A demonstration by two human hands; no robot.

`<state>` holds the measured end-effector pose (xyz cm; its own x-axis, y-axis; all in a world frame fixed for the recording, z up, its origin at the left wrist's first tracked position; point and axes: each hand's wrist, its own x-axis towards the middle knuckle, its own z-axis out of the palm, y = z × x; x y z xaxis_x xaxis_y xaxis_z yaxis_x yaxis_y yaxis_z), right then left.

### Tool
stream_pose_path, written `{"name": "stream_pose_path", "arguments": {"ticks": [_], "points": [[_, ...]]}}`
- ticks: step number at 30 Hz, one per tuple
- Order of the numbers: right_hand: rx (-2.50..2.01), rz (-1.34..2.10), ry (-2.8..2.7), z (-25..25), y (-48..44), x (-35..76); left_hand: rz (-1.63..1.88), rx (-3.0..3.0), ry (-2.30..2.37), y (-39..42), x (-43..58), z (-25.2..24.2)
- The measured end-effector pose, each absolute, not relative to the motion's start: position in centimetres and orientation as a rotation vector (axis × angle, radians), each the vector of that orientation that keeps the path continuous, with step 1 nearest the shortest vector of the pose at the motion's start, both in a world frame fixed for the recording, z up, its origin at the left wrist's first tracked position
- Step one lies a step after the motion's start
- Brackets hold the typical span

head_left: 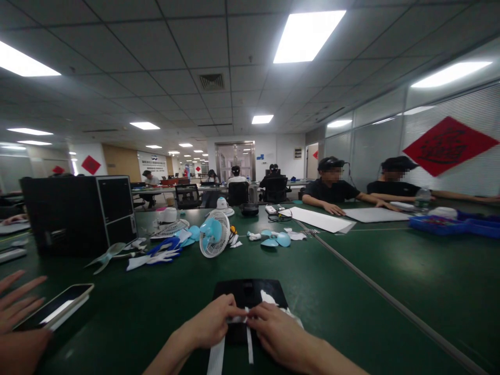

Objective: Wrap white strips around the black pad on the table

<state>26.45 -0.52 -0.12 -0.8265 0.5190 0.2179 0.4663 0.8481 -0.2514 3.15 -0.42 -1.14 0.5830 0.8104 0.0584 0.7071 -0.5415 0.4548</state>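
Note:
My left hand (214, 322) and my right hand (275, 330) meet fingertip to fingertip over a flat black base-like plate (230, 287) on the table. A narrow white strip (250, 348), paper or tape, runs down from between the fingertips toward me. My right hand is closed in a pinch on it. The left fingers are also pressed together at a bit of white strip by the same spot. A wider white strip (216, 358) hangs below my left hand. Crumpled white paper (267, 297) lies on the plate beside my right hand, partly hidden by it.
Ahead are a small white-and-blue fan (213, 234), blue fan blades (275, 239) and blue-white gloves (158, 254). A black computer case (70, 213) stands left. Another person's hand (19, 302) is near a phone (58, 307). Co-workers sit at right, by a blue tray (437, 225).

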Motion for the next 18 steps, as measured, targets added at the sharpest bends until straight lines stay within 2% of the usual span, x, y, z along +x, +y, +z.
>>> {"name": "stream_pose_path", "arguments": {"ticks": [18], "points": [[-0.615, 0.080, -2.800, -1.3, -1.5, 27.1, 0.324, 2.435, 1.280, -0.6, 3.6, -0.8]]}}
